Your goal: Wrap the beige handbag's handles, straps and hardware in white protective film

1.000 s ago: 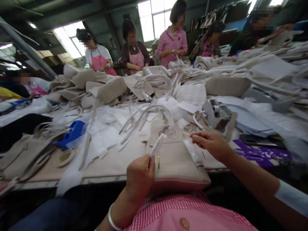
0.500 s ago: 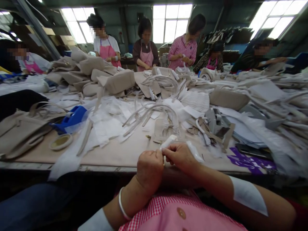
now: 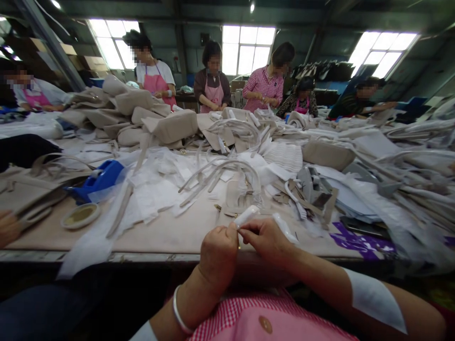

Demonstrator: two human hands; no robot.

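Note:
Just over the table's front edge, my left hand (image 3: 218, 251) is closed in a fist around the lower end of a strap piece wrapped in white (image 3: 247, 216). The wrapped part sticks up and right past my thumb. Pressed together, the thumb and fingers of my right hand (image 3: 268, 240) pinch at that lower end, touching my left thumb. A small gold-coloured metal bit (image 3: 239, 246) shows below the fingers; what it joins is hidden. Behind my hands lies a beige bag part with handles (image 3: 234, 195), and a second white-wrapped piece (image 3: 284, 228) lies beyond my right hand.
A blue tape dispenser (image 3: 97, 181) and a tape roll (image 3: 81, 216) are at left, near a co-worker's hand (image 3: 7, 228). Grey tape dispenser (image 3: 313, 185), dark phone-like slab (image 3: 364, 228) and purple plastic (image 3: 355, 241) lie right. Bag piles (image 3: 170, 127) and several co-workers stand beyond.
The view has tilted upward slightly and shifted. A co-worker's hand now shows at the left edge by a beige bag. My hands stay together on the wrapped strap piece with little movement.

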